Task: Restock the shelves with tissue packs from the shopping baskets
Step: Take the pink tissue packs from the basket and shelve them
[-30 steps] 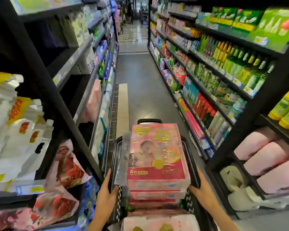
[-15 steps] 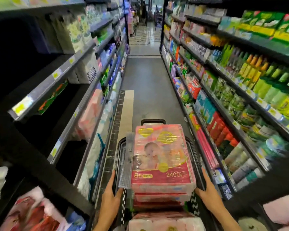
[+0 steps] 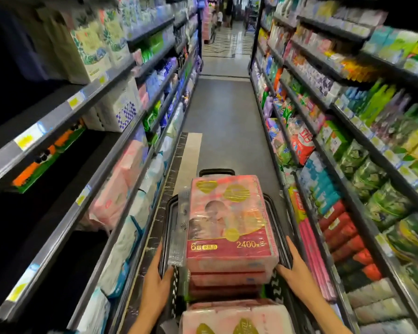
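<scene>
Between two stocked shelf runs, the left shelving (image 3: 65, 131) shows dark gaps beside pink tissue packs (image 3: 121, 184), a likely restocking spot. Below me, the black shopping basket (image 3: 274, 213) carries a stack topped by a pink tissue pack (image 3: 229, 222); another pack (image 3: 234, 319) lies nearer. Both hands flank the basket: my left hand (image 3: 156, 283) and right hand (image 3: 293, 268) rest extended against its sides, fingers clamped on nothing. Advised: push evenly, keep the stack level, stop alongside the gap.

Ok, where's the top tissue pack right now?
Head view, bottom centre: the top tissue pack lies on the stack in the black basket, between the left hand and right hand.
</scene>
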`<state>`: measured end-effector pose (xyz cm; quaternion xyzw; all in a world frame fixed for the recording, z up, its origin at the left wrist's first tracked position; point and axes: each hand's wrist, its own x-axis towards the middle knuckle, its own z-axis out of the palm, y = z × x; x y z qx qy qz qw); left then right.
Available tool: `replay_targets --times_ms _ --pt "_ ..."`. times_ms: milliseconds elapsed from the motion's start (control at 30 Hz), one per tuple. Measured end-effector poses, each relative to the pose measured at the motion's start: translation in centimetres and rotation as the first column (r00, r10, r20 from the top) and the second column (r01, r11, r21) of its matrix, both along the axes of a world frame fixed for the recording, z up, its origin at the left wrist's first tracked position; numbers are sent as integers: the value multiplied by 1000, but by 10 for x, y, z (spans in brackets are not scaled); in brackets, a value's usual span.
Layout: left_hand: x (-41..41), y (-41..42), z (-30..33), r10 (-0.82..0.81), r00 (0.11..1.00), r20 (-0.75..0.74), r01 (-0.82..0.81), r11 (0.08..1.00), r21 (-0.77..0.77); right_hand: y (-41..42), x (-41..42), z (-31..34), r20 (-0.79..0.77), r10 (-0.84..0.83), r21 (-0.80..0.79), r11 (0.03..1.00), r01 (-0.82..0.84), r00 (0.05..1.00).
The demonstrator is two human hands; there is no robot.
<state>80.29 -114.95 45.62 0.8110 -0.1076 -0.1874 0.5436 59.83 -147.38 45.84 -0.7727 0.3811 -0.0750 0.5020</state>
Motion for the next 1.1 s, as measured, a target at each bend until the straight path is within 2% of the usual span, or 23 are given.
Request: replay_targets --times_ms 133,267,467,633,700,933,1100 --pt "24 -36 2 143 990 15 -143 990 -15 -61 75 -13 -29 153 28 988 -153 988" --pt "36 -77 12 333 943 16 -332 943 -27 -120 160 -6 -37 351 48 936 -350 935" --pt "46 -139 15 592 806 -16 -592 806 19 -180 274 26 17 596 73 800 -596 802" --pt "74 -168 16 719 694 -42 -718 695 37 -213 356 15 60 751 116 649 -752 658" --pt "92 -172 14 754 656 -34 -753 657 39 -222 394 -5 63 781 135 610 -781 621" --pt "142 -186 0 847 521 -102 -851 526 18 -194 488 18 92 811 135 565 -814 578" --pt "177 -204 -1 894 435 -106 -899 438 1 -195 549 7 36 880 112 467 -877 473"
